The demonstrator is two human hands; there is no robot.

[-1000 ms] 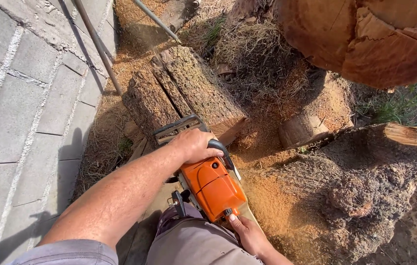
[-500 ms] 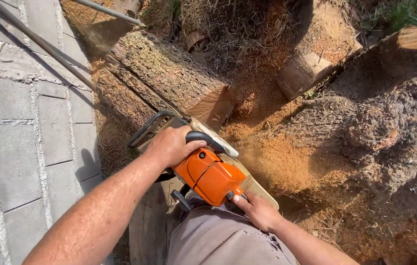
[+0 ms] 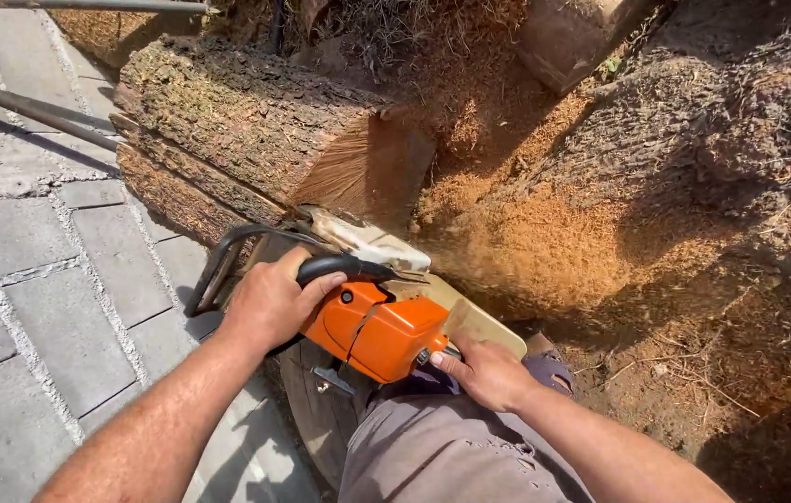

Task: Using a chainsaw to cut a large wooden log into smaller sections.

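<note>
— Beside the paving (image 3: 32, 307), what does each hand hold?

— Left hand (image 3: 270, 303): grip closed around the black front handle (image 3: 339, 268) of an orange chainsaw (image 3: 377, 331). Right hand (image 3: 484, 373): grip closed on the saw's rear end, close above the person's grey trousers (image 3: 423, 447).

— Position of the saw?

— Body low, just in front of the person's lap, nose pointing away into the cut end of a rough-barked log (image 3: 246, 130). Bar mostly hidden; I cannot tell how deep it sits.

— Surroundings?

— Orange sawdust (image 3: 544, 242) lies heaped to the right of the saw against a large stump (image 3: 730, 130). Two metal poles (image 3: 23, 107) cross the paving at upper left. Log lies partly on the paving's edge.
</note>
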